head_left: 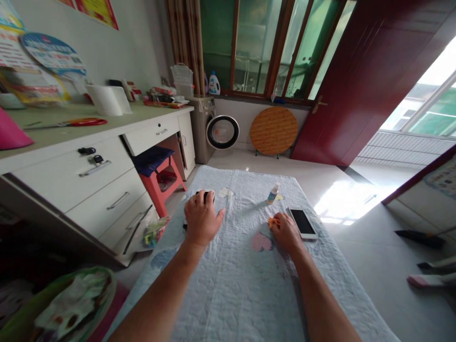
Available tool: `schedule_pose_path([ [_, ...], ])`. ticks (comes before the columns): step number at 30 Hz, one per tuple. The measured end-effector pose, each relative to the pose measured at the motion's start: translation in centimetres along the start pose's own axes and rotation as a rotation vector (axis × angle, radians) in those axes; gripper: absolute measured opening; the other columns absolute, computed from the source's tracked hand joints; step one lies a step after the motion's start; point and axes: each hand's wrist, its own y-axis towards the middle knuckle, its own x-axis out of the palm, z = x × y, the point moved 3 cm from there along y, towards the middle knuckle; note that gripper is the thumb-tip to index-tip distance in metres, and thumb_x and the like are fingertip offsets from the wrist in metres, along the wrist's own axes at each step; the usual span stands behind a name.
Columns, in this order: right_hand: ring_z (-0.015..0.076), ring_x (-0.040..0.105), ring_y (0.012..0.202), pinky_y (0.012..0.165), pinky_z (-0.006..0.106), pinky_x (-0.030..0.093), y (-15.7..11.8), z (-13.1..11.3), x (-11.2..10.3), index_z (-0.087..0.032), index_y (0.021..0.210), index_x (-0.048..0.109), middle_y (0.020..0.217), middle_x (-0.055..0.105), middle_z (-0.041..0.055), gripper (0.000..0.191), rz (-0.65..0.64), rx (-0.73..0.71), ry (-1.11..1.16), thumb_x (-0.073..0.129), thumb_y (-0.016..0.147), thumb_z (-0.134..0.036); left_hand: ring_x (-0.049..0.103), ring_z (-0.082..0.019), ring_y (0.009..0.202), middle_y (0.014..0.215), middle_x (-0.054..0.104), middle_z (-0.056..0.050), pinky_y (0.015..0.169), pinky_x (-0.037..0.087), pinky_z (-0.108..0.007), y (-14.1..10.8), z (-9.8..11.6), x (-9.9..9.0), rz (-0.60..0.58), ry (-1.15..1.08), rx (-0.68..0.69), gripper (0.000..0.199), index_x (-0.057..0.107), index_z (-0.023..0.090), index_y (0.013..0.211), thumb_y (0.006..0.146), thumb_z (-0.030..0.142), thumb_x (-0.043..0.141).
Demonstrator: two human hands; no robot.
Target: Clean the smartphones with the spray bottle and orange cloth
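My left hand (202,219) lies palm down over a flat, dark object with a light edge (205,195). Most of that object is hidden beneath the fingers, and its kind is unclear. The thumb sticks out to the right, apart from it. Bunched under the fingertips of my right hand (286,232) is an orange cloth (273,223), pressed on the bedspread. Just right of that hand rests a white smartphone (302,223) with a dark screen facing up. A small spray bottle (273,194) stands upright beyond the right hand.
A pale blue quilted cover (235,294) spreads over the surface under my arms. On the left are a white desk (96,180) and a red stool (166,183). A bin (114,289) stands at lower left. A washing machine (204,126) has its door open.
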Motion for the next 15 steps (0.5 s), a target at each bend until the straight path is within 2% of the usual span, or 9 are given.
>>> schedule_pose_path([
  [3,0.0179,0.052,0.075,0.068,0.026,0.035,0.1,0.0,0.0,-0.018,0.084,0.059,0.082,0.059,0.0058,0.012,-0.011,0.0,-0.017,0.049,0.079,-0.024,0.047,-0.037,0.113,0.126,0.049,-0.019,0.095,0.034,-0.049,0.3,-1.8,0.2,-0.066,0.101,-0.115,0.062,0.048,0.016,0.126,0.076,0.048,0.065],
  [6,0.0179,0.052,0.075,0.068,0.026,0.035,0.2,0.0,-0.1,-0.018,0.083,0.058,0.081,0.058,0.0056,0.012,-0.03,0.001,-0.026,0.049,0.079,-0.025,0.049,-0.036,0.11,0.121,0.051,-0.018,0.092,0.035,-0.046,0.3,-2.6,0.4,-0.119,0.163,-0.157,0.066,0.047,0.016,0.127,0.076,0.054,0.062],
  [11,0.0177,0.052,0.075,0.069,0.026,0.035,0.2,-0.1,-0.1,-0.018,0.082,0.058,0.08,0.058,0.0055,0.013,-0.041,-0.003,-0.027,0.047,0.081,-0.025,0.054,-0.035,0.1,0.109,0.057,-0.018,0.085,0.039,-0.044,0.3,-3.3,1.1,-0.19,0.22,-0.184,0.063,0.047,0.014,0.127,0.078,0.052,0.058],
  [15,0.0179,0.052,0.076,0.071,0.026,0.035,0.1,-0.1,0.0,-0.017,0.083,0.059,0.082,0.058,0.006,0.015,-0.037,-0.008,-0.023,0.046,0.083,-0.027,0.054,-0.035,0.1,0.103,0.06,-0.018,0.085,0.039,-0.043,0.4,-3.4,1.3,-0.2,0.227,-0.183,0.058,0.05,0.013,0.121,0.077,0.05,0.056],
])
